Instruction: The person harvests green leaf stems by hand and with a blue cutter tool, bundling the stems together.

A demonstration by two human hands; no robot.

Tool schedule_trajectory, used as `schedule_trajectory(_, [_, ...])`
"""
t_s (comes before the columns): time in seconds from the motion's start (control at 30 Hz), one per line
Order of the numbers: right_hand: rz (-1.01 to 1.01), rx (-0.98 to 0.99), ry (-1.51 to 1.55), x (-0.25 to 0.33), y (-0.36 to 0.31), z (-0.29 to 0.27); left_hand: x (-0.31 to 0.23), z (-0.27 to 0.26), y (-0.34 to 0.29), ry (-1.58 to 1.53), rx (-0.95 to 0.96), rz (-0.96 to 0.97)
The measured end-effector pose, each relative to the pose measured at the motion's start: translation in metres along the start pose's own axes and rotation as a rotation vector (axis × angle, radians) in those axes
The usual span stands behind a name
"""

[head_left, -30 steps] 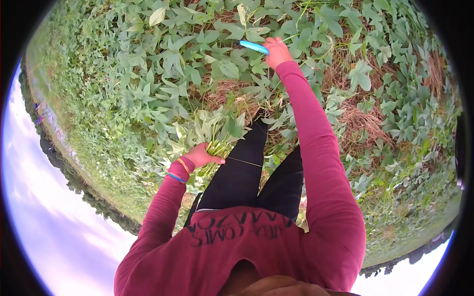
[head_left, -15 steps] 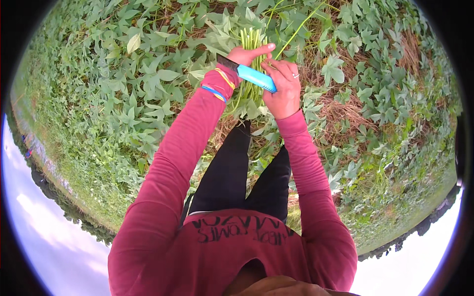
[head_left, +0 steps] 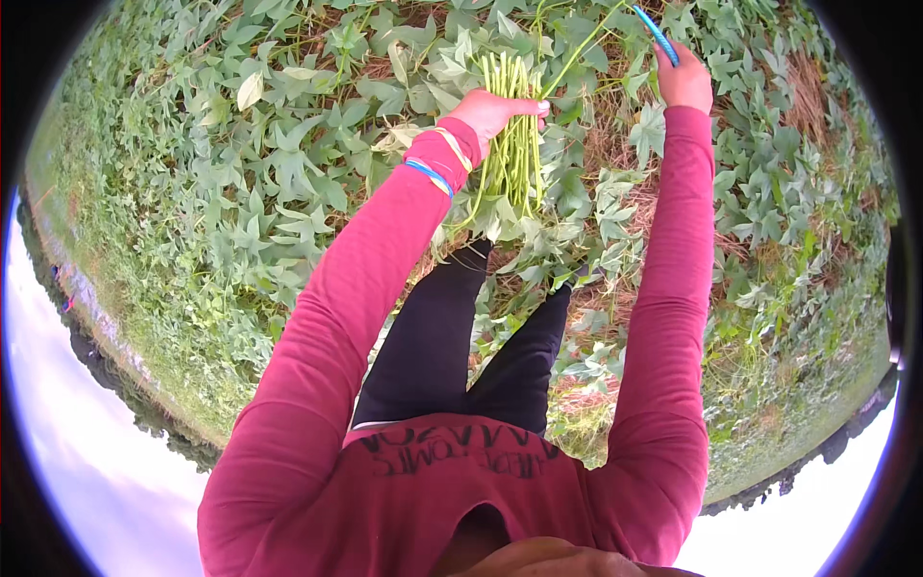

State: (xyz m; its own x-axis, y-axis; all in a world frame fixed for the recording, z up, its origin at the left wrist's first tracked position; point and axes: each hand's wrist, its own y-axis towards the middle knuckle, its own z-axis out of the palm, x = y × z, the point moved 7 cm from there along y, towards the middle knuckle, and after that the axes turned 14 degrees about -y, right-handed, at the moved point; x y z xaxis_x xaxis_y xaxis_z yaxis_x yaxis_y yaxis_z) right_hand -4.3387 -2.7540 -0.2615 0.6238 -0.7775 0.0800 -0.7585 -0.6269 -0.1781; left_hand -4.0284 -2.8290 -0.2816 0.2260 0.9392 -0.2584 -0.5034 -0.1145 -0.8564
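My left hand [head_left: 492, 113] is closed around a thick bundle of green leafy vine cuttings [head_left: 514, 178], the thumb laid across the pale stems. Leaves fan out at the bundle's top and bottom ends. Yellow and blue bands [head_left: 430, 177] circle my left wrist over the sleeve. Off to the right and farther out, my right hand [head_left: 686, 79] grips a blue-handled knife [head_left: 658, 37]; its blade is hard to make out. A long single green stem [head_left: 583, 48] slants from near the bundle up toward the knife's far end.
Low, lobed-leaf vines [head_left: 279, 192] cover the ground all around. Dry brown straw [head_left: 803, 101] shows in patches at the right. My legs [head_left: 423, 332] in dark trousers stand among the plants below the bundle. A tree line rims the field far off.
My right hand has moved away from the bundle, up and to the right, taking the knife along. The left hand keeps the bundle and has shifted slightly right.
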Motion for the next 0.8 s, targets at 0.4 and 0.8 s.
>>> schedule_trajectory(0.4, [0.639,0.802,1.148,-0.077,-0.183,0.092,0.124,0.058,-0.097,0.67,-0.15,0.128])
schedule_trajectory(0.8, [-0.276,-0.036,0.803,-0.031,-0.269,-0.178,0.223,0.044,-0.21,-0.62,-0.135,0.387])
